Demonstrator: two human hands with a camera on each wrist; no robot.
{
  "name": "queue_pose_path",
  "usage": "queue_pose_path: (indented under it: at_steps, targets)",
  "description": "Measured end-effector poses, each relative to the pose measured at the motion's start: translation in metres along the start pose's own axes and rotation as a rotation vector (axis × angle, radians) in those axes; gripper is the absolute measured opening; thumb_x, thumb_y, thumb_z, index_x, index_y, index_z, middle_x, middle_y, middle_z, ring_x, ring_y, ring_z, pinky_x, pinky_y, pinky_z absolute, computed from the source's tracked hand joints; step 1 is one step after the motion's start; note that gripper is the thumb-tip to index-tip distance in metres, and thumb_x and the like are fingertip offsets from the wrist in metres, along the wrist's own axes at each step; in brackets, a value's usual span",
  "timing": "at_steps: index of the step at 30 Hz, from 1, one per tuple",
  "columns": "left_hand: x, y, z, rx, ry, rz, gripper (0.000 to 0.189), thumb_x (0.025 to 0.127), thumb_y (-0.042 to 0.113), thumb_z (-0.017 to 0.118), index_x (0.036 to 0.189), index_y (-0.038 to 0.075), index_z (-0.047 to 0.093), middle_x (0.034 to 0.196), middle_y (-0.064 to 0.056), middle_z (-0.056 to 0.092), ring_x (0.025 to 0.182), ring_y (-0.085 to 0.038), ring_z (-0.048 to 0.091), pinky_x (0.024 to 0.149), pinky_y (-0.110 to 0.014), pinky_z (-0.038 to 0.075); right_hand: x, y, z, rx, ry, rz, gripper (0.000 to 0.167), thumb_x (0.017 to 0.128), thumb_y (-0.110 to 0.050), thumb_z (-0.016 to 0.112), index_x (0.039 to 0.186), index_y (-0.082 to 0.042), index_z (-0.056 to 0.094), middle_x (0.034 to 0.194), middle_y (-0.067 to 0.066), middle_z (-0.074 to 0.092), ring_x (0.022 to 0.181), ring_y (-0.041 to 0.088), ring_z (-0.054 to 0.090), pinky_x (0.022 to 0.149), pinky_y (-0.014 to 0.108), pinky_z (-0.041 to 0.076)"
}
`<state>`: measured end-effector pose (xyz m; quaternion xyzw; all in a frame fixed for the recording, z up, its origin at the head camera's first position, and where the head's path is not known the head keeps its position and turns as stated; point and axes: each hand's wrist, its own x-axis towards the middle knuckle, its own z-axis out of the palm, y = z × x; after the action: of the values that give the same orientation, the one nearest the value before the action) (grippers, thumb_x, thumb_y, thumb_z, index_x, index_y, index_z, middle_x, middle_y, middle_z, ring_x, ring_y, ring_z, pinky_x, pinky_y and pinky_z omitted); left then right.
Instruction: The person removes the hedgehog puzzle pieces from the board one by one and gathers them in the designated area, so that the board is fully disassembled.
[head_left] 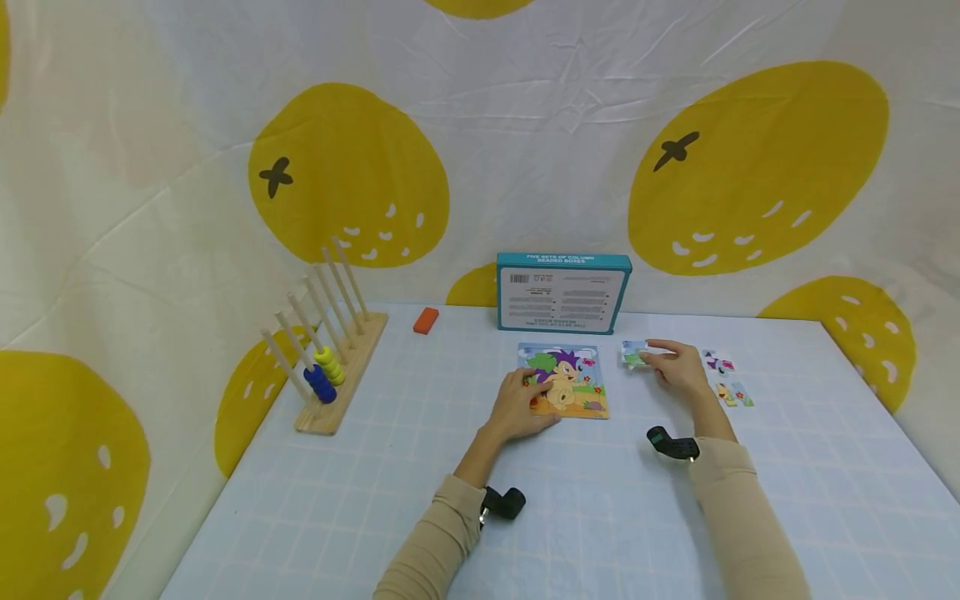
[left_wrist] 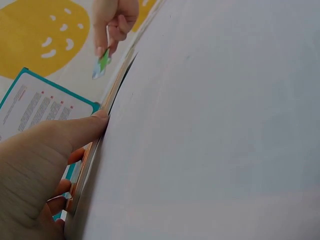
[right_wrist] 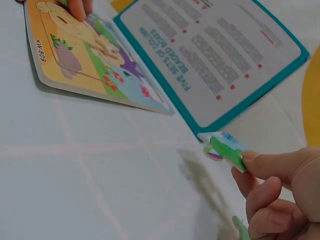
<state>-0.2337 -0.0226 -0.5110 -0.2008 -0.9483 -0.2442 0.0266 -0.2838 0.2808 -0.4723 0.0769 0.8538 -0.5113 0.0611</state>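
My left hand [head_left: 520, 406] holds the picture puzzle board [head_left: 592, 406] on the table, fingers over its face and thumb at the near edge. The board shows a purple-haired cartoon animal; its left part is hidden under the hand. In the right wrist view, fingertips [right_wrist: 79, 7] rest on the board's face. To the right of the board, my right hand [head_left: 681, 371] pinches a green and light-blue puzzle piece [right_wrist: 226, 150] between thumb and fingers, above the table. Loose puzzle pieces [head_left: 720, 362] with pink and purple, and more pieces [head_left: 733, 394], lie beside the right wrist.
A teal-edged box [head_left: 564, 292] stands upright behind the board, against the patterned cloth. At the left is a wooden peg rack [head_left: 352, 354] with blue beads [head_left: 320, 385] and yellow beads [head_left: 330, 367]. An orange block [head_left: 426, 321] lies near the table's back edge.
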Motion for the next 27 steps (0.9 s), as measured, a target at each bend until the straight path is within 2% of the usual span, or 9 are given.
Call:
queue_pose_path:
  at_steps: [4,7,10,15,22,27]
  targets:
    - [-0.001,0.001,-0.002,-0.003,0.002,-0.008,0.058,0.080,0.047,0.068,0.130,0.020,0.059,0.140,-0.008,0.040,0.125,-0.024,0.036,0.105,-0.040,0.035,-0.003,-0.001,-0.007,-0.073,0.046,0.011,0.055,0.091,-0.033,0.062,0.133,0.001,0.050,0.095,0.010,0.058,0.066,0.008,0.049,0.055,0.020,0.042]
    - [-0.002,0.002,-0.003,-0.012,0.009,-0.005,0.058,0.080,0.046,0.069,0.129,0.019,0.059,0.139,-0.009,0.041,0.124,-0.025,0.037,0.104,-0.041,0.035,-0.003,0.000,-0.009,-0.127,0.077,0.003,0.053,0.091,-0.033,0.061,0.129,0.003,0.053,0.100,0.016,0.060,0.073,0.012,0.050,0.057,0.021,0.042]
    - [-0.001,0.002,-0.002,-0.016,0.010,0.000,0.058,0.079,0.046,0.069,0.129,0.019,0.059,0.139,-0.009,0.041,0.124,-0.025,0.037,0.104,-0.041,0.035,-0.001,0.002,-0.009,-0.166,0.107,-0.005,0.049,0.091,-0.031,0.060,0.125,0.004,0.056,0.103,0.021,0.061,0.081,0.019,0.051,0.062,0.024,0.042]
    - [0.000,0.001,0.000,-0.022,0.006,-0.003,0.058,0.079,0.046,0.069,0.129,0.019,0.059,0.139,-0.009,0.041,0.124,-0.025,0.037,0.104,-0.042,0.035,0.003,0.007,-0.007,-0.207,0.125,-0.008,0.042,0.094,-0.025,0.055,0.123,0.006,0.057,0.118,0.028,0.054,0.099,0.033,0.049,0.074,0.034,0.040]
    - [0.000,0.002,0.000,-0.018,0.004,-0.007,0.058,0.079,0.047,0.069,0.129,0.019,0.059,0.140,-0.009,0.040,0.125,-0.025,0.036,0.105,-0.043,0.035,0.004,0.006,0.002,-0.277,0.243,-0.021,0.034,0.091,-0.019,0.057,0.111,0.008,0.064,0.110,0.028,0.060,0.096,0.036,0.051,0.074,0.040,0.040]
    - [0.000,0.003,-0.001,-0.013,0.005,-0.013,0.058,0.079,0.047,0.069,0.129,0.020,0.059,0.140,-0.009,0.041,0.125,-0.025,0.036,0.105,-0.042,0.035,0.003,0.004,0.006,-0.292,0.259,-0.031,0.034,0.091,-0.019,0.057,0.107,0.010,0.064,0.106,0.028,0.060,0.094,0.037,0.050,0.079,0.047,0.039]
